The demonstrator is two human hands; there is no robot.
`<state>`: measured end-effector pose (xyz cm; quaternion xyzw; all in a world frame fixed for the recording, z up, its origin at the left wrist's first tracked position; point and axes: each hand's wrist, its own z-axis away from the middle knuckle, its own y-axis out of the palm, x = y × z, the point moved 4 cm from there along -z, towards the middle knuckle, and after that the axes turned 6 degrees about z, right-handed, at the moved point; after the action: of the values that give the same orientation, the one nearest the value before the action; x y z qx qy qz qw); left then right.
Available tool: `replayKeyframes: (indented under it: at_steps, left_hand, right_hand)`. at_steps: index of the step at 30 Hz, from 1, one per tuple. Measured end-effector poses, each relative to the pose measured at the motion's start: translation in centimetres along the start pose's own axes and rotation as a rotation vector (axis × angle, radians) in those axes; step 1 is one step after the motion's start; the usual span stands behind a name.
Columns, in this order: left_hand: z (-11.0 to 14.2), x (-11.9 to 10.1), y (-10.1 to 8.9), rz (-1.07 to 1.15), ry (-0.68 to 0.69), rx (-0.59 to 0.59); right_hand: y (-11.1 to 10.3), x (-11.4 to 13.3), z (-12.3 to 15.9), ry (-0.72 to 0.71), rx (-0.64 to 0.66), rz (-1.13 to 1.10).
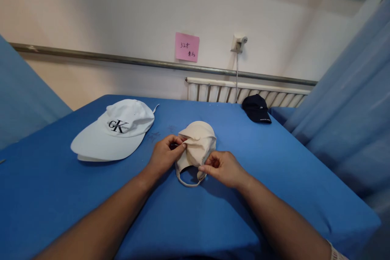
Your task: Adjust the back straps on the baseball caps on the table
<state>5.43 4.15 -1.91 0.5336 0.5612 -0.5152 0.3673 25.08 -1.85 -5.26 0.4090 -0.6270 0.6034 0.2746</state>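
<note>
Left hand (166, 152): thumb and index pinch a fold of the beige baseball cap (199, 152) at about 10 o'clock on its crown; clock laid over that cap, 12 toward the wall (128, 20). Right hand (224, 167): thumb against curled fingers, nipping the cap's edge at about 4 o'clock, beside the rear opening. From my remote station I cannot make out exactly how much cloth lies between those fingers.

Position: beige cap rests mid-table on the blue cloth (195, 219), between both hands. Crown slumped and creased; smooth curve at 12 reads to me as the brim. Adjuster strap (189, 185) loops out at 6, toward the wearer of the camera.

Surroundings: white baseball cap (131, 118) with black letter logo, between 9 and 10 o'clock, well apart. Navy baseball cap (255, 107) near the table's far edge, at about 2.

Handling, my judgement: very light, soft crown that collapses under its own weight; brim probably stiffer. Cloth looks matte, so I expect little slip and no breakage. Fingertip pinches suit the crown folds and rear edge; for a firmer hold I would favour the brim at 12. Strap seems floppy, a poor place to steer from.
</note>
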Motion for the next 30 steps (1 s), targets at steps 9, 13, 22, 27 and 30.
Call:
replayKeyframes:
  at_steps: [9, 13, 22, 27, 30]
  left_hand:
    - [0.3, -0.8, 0.1, -0.011, 0.112, -0.014]
    - [0.7, -1.5, 0.2, 0.02, 0.17, 0.025]
    - [-0.7, -1.1, -2.2, -0.08, 0.062, -0.102]
    - [0.0, -0.5, -0.5, -0.303, 0.12, 0.074]
    - [0.7, -0.4, 0.8, -0.351, 0.187, 0.137]
  right_hand:
    - [-1.4, 3.5, 1.4, -0.275, -0.038, 0.241]
    - [-2.2, 3.5, 1.3, -0.294, -0.052, 0.265]
    - [-2.3, 1.2, 0.3, -0.14, 0.098, 0.268]
    - [-2.2, 1.0, 0.0, -0.104, -0.104, 0.176]
    - [-1.5, 0.5, -0.3, -0.006, -0.209, 0.043]
